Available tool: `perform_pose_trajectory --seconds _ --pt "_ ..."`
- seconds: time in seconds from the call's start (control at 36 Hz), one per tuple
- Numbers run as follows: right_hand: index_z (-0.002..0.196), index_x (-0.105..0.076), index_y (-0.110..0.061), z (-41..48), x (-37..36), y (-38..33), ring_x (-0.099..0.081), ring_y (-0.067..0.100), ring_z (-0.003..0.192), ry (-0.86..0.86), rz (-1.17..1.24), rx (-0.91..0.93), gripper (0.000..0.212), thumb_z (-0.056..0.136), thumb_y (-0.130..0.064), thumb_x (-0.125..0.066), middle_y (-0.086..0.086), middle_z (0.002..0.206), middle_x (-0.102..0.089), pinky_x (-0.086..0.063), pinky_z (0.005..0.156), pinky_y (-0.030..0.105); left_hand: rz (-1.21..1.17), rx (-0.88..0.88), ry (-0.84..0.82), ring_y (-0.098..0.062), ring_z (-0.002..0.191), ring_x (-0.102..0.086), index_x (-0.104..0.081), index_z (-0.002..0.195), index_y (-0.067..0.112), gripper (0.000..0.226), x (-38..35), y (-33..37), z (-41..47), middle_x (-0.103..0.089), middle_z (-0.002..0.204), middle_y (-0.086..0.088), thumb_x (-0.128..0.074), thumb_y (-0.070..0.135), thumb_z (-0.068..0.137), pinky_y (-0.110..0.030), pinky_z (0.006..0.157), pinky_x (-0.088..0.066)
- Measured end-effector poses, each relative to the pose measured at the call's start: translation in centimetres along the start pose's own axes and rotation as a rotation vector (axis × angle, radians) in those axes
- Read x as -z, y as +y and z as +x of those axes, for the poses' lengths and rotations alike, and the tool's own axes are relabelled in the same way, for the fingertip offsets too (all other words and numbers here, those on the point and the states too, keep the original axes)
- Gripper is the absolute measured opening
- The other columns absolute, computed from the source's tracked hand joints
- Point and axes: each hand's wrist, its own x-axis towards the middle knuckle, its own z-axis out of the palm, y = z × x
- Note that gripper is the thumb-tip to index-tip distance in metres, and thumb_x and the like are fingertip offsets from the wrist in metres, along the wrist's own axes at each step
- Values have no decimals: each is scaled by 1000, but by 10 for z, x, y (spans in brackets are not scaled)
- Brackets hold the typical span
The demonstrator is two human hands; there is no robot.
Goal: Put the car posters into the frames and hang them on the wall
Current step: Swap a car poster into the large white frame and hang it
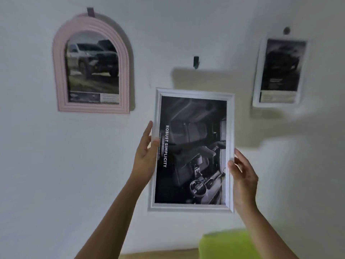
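Observation:
I hold a white rectangular frame [230,118] up in front of the wall, below a dark wall hook [196,62]. Inside it is a black-and-white car interior poster [194,146] with the words "ROBUST SIMPLICITY" running sideways. My left hand [146,156] grips the frame's left edge and my right hand [242,174] grips its right edge. A pink arched frame [59,71] with a truck poster hangs at the upper left. A smaller white frame [258,75] with a dark car poster hangs at the upper right from a round hook [286,30].
The wall [37,146] is plain white. A bright green object [224,243] sits at the bottom right, on what looks like a wooden surface [158,254] along the bottom edge.

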Motion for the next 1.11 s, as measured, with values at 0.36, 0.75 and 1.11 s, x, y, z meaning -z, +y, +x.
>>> perform_pose_trajectory --seconds 0.36,0.75,1.11 --pt "129 -48 -23 176 -59 -35 -51 5 107 -131 58 285 41 92 -4 -50 -2 120 -55 -41 88 4 79 -260 58 10 102 -55 -24 144 30 52 -46 48 148 -48 132 6 -40 10 98 -9 83 -47" --pt "135 -43 -7 171 -76 10 -44 9 113 -132 22 356 46 91 4 -48 11 120 -57 -40 97 14 249 -210 143 -21 65 -40 -19 134 53 57 -31 0 154 -47 69 -1 -41 15 98 -20 59 -38" --pt "133 -43 -6 146 -69 44 -44 -5 65 -80 -141 378 45 90 6 -49 -10 73 -38 -33 70 2 160 -166 147 -22 108 -56 -18 127 56 54 -30 -28 127 -46 136 -2 -41 17 97 -9 67 -51"
